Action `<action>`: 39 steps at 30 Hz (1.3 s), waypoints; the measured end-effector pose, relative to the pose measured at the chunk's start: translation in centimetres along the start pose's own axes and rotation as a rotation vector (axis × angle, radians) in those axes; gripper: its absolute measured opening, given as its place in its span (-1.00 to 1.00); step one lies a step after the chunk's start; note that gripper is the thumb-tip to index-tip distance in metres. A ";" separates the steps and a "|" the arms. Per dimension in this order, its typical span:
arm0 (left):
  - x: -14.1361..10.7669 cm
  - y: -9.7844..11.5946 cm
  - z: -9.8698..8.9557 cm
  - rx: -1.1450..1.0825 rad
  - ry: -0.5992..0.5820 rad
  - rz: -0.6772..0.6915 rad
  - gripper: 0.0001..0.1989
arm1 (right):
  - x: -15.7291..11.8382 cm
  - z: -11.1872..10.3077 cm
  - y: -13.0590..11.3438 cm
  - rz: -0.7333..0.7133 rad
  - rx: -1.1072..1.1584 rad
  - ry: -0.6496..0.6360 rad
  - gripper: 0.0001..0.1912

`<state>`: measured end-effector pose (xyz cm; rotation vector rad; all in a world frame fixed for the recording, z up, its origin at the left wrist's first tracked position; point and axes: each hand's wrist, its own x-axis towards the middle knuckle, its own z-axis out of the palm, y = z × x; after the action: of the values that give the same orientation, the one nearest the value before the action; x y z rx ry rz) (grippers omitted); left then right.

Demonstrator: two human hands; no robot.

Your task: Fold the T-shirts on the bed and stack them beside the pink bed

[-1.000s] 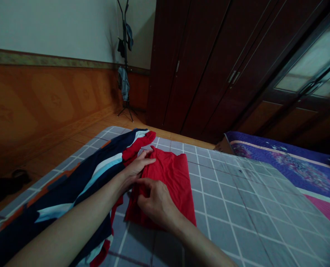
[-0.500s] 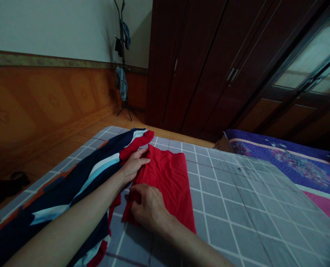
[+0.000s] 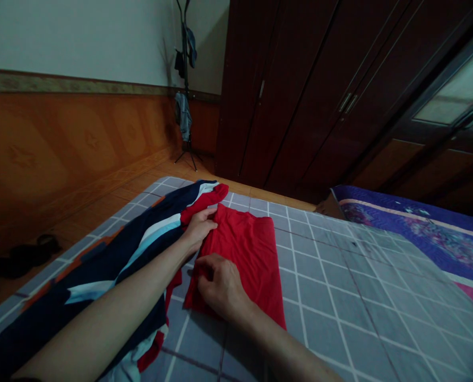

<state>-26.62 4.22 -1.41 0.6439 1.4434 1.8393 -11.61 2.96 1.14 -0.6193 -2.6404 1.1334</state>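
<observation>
A folded red garment lies flat on the grey checked sheet, its upper side lightly wrinkled. At its far left corner is my left hand, thumb and fingers closed on the edge of the cloth. My right hand rests nearer to me on the garment's left side, with its fingers curled in on the cloth edge; the fingertips are partly hidden. Left of the garment, and partly under my left forearm, stretches a heap of navy, white, light blue and red clothing.
The grey checked sheet covers the bed. Beyond its right side is a purple flowered bedspread. A dark wooden wardrobe stands behind, with a coat rack at its left. Dark footwear lies on the floor at left.
The view has turned slightly left, so everything sits a little further right. Both hands keep nearly the same place on the red garment.
</observation>
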 end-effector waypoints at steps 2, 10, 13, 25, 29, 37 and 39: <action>0.3 -0.3 -0.2 0.043 0.017 0.013 -0.50 | -0.2 0.3 -0.2 -0.030 -0.047 -0.007 -0.61; -1.0 0.9 0.4 0.371 0.127 0.271 -0.45 | -2.0 -0.1 -2.0 -0.200 -0.315 -0.159 -0.71; -2.3 1.4 1.1 0.709 -0.095 0.553 -0.56 | -2.9 -1.4 -3.2 -0.303 -0.404 -0.288 -0.70; -2.4 -1.1 -0.5 1.526 -0.489 0.238 -0.33 | 3.2 -4.9 6.4 -0.291 -0.132 0.135 -0.66; -2.7 -0.9 0.1 1.585 -0.469 0.227 -0.24 | 3.9 -5.8 10.9 -0.201 -0.485 0.077 -0.35; -2.9 -1.3 0.0 1.577 -0.390 0.275 -0.11 | 4.2 -8.5 12.5 0.101 -0.671 0.251 -0.33; -2.8 -1.8 -0.2 1.568 -0.347 0.322 -0.06 | 4.0 -7.4 10.7 -0.067 -0.604 0.193 -0.38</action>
<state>-24.60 2.17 -3.09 1.8421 2.3983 0.3265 -9.44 16.12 -1.52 -0.6854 -2.7871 0.2192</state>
